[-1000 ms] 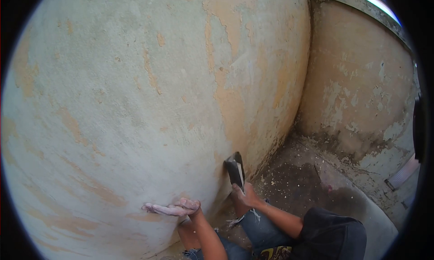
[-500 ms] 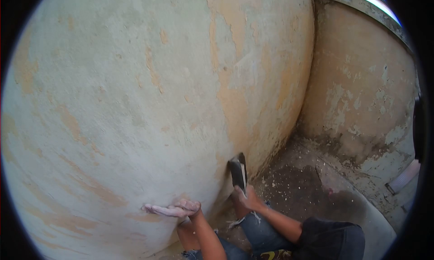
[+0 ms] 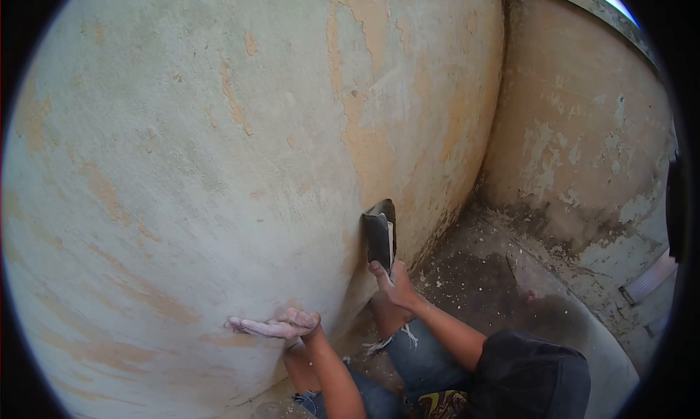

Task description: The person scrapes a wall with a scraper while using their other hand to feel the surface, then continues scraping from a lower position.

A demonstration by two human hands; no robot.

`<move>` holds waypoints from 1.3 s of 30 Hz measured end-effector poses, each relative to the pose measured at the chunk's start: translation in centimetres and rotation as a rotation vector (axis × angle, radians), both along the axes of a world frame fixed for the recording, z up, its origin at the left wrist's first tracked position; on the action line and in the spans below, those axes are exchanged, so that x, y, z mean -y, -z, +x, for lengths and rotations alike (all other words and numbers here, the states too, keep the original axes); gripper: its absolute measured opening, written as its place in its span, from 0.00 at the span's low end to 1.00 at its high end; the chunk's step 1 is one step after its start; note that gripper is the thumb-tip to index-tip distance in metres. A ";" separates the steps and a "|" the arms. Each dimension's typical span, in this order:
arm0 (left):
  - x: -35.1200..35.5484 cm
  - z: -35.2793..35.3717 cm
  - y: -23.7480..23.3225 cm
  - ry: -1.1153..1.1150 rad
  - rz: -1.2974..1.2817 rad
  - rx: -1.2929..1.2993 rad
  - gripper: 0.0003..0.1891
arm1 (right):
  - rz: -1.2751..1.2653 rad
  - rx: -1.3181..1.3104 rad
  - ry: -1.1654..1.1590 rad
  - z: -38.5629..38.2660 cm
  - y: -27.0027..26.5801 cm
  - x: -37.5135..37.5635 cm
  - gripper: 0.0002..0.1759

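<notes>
My right hand is wrapped round the lower end of a dark sanding tool, which looks like black abrasive sheet on a pale block. The tool's face lies against the peeling wall, right of the middle of the view. My left hand, whitened with dust, is held low beside the same wall, fingers stretched out to the left and nothing in it. Orange patches show through the pale paint around both hands.
A second stained wall meets the first at a corner on the right. Below it the dark floor is strewn with paint flakes. A pale strip-like object stands at the far right. My knees in torn jeans are close to the wall.
My right hand and the tool have moved up along the wall. My left hand has shifted slightly up and left, still with fingers out. The view has tilted a little.
</notes>
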State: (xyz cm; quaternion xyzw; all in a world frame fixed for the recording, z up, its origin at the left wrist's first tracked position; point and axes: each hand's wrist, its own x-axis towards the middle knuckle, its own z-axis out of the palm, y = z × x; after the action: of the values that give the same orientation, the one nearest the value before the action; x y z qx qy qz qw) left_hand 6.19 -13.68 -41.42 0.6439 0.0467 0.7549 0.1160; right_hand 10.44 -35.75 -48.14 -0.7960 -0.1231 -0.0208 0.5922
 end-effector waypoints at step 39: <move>-0.2 0.8 0.0 -0.008 -0.042 0.028 0.42 | 0.039 0.119 -0.025 -6.0 3.5 -3.7 0.22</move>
State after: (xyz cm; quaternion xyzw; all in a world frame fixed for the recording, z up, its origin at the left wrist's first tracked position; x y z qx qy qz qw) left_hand 6.97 -13.48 -41.46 0.6307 0.0632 0.7630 0.1272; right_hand 4.44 -32.01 -51.69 -0.7800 -0.1675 -0.0630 0.5996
